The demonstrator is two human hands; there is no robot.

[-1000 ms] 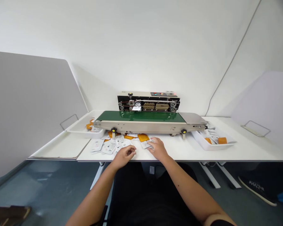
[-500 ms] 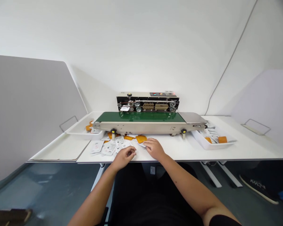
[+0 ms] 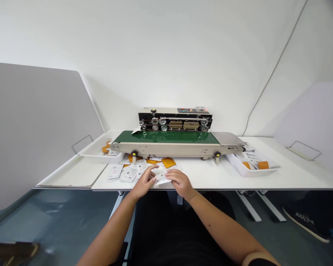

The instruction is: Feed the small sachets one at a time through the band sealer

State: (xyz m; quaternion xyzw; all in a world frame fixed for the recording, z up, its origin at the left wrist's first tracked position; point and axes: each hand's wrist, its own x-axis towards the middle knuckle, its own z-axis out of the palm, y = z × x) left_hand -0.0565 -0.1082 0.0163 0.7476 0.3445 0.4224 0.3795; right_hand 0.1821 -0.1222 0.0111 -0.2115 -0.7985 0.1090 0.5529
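Two bare hands come together near the front edge of a white desk (image 3: pixel 208 179), seen from the head camera, with one white printed packet (image 3: pixel 162 180) between them. The right hand (image 3: pixel 180 182) holds the packet by its right end, fingers laid across the top. The left hand (image 3: pixel 145 182) curls at the other end, its thumb beside the packet's left edge and its index finger raised apart from it; whether it grips cannot be told. Just beyond the fingers lies an orange packet (image 3: pixel 168 162), while a loose pile of white packets (image 3: pixel 128 173) spreads beside the left hand, a few orange pieces showing among them. Behind, a machine (image 3: pixel 174 122) with exposed rollers stands against the wall (image 3: pixel 166 55), a green conveyor belt (image 3: pixel 166 137) running along its front to a metal plate (image 3: pixel 228 139) at the right. A white slip (image 3: pixel 136 129) juts at a tilt from the machine's left end, over the belt. White trays holding white and orange packets flank the conveyor, the left tray (image 3: pixel 100 159) by one end and the right tray (image 3: pixel 266 173) by the other.
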